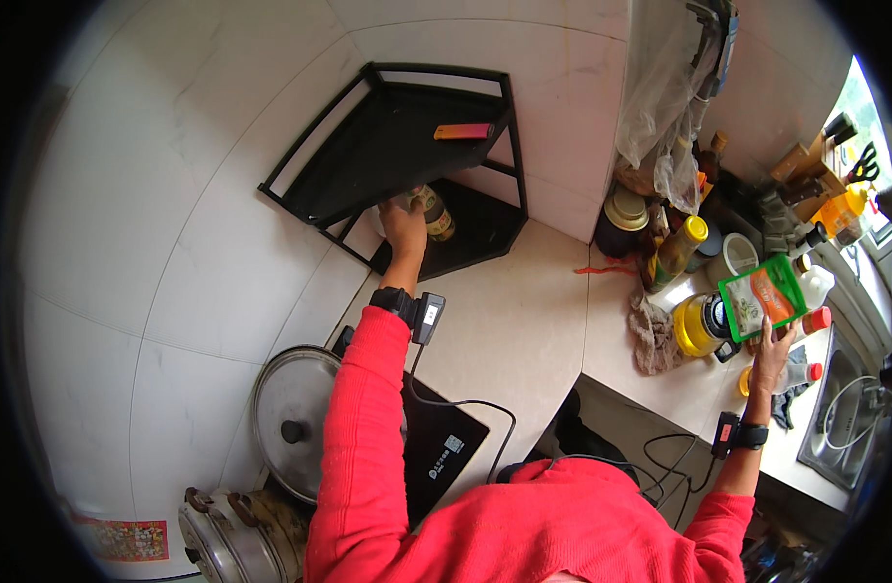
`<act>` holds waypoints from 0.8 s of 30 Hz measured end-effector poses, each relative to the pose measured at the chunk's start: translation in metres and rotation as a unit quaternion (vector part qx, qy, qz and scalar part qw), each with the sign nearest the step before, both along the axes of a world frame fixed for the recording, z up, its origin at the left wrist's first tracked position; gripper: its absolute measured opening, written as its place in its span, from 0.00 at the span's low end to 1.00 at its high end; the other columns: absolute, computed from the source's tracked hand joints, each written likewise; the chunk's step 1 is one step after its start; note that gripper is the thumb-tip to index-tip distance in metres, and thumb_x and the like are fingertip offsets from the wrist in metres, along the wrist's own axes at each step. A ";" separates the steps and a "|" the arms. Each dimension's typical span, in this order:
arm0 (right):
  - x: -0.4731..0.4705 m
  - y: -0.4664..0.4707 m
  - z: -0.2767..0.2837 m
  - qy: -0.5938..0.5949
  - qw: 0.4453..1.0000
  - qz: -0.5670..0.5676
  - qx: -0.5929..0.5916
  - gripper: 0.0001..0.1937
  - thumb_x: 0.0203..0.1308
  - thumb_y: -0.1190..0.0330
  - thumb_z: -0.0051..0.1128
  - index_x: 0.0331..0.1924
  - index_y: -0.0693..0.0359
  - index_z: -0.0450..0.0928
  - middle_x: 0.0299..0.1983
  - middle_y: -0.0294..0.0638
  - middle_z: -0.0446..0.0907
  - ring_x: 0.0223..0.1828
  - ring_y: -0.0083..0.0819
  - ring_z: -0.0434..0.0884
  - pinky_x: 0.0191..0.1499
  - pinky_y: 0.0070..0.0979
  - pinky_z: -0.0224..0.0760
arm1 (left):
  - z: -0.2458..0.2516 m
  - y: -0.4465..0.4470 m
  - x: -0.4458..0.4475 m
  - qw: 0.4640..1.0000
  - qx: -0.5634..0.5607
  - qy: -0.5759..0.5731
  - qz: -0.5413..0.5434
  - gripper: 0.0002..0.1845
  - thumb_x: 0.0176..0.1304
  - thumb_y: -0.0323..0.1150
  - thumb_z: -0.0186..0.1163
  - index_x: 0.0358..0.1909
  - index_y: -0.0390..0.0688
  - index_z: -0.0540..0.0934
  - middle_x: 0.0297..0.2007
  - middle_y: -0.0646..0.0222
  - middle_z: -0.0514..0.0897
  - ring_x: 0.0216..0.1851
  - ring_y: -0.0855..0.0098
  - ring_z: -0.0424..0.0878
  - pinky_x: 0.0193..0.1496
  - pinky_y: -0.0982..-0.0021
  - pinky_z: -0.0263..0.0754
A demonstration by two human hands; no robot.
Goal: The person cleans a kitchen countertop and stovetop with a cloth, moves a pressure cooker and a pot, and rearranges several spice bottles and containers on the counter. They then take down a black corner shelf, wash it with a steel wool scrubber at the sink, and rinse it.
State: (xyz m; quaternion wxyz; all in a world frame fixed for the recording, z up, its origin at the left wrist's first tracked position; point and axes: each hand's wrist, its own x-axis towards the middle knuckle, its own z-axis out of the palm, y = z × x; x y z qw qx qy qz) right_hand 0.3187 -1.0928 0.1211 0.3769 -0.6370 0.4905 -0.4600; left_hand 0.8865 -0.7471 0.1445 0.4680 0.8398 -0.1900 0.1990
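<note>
My left hand reaches under the upper tier of a black metal corner shelf. Its fingers are partly hidden by that tier, so its grip does not show. Right beside the fingers stands a dark bottle with a printed label on the lower tier. On the right, my right hand holds a green and orange food packet by its lower edge. The packet is raised over a group of bottles on the counter. A yellow-filled jug with a black handle stands just left of it.
A pink-orange lighter lies on the upper tier. At left are a lidded pan on a black cooktop and a metal pot. A brown cloth, a yellow-capped bottle and a steel sink are at right.
</note>
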 end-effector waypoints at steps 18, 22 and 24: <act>0.007 -0.020 -0.017 -0.091 0.996 -0.015 -0.016 0.24 0.69 0.69 0.50 0.66 0.57 0.57 0.47 0.42 0.76 0.37 0.23 0.76 0.33 0.18 0.70 | -0.013 -0.002 0.025 0.971 -0.140 0.140 -0.133 0.19 0.57 0.29 0.67 0.48 0.35 0.76 0.46 0.58 0.81 0.47 0.63 0.80 0.48 0.67 0.74; 0.006 -0.025 -0.026 -0.093 0.992 -0.058 0.061 0.26 0.68 0.67 0.53 0.66 0.58 0.57 0.42 0.40 0.77 0.40 0.26 0.76 0.42 0.21 0.70 | 0.008 0.007 -0.026 0.940 -0.197 0.207 -0.187 0.20 0.58 0.24 0.65 0.51 0.37 0.71 0.48 0.65 0.78 0.47 0.73 0.79 0.41 0.76 0.78; 0.005 -0.026 -0.029 -0.095 0.994 -0.061 -0.008 0.23 0.68 0.71 0.52 0.64 0.54 0.59 0.34 0.35 0.75 0.23 0.16 0.69 0.22 0.16 0.61 | 0.020 0.010 -0.050 0.934 -0.186 0.229 -0.203 0.20 0.60 0.23 0.63 0.52 0.37 0.70 0.51 0.65 0.77 0.46 0.75 0.78 0.39 0.79 0.80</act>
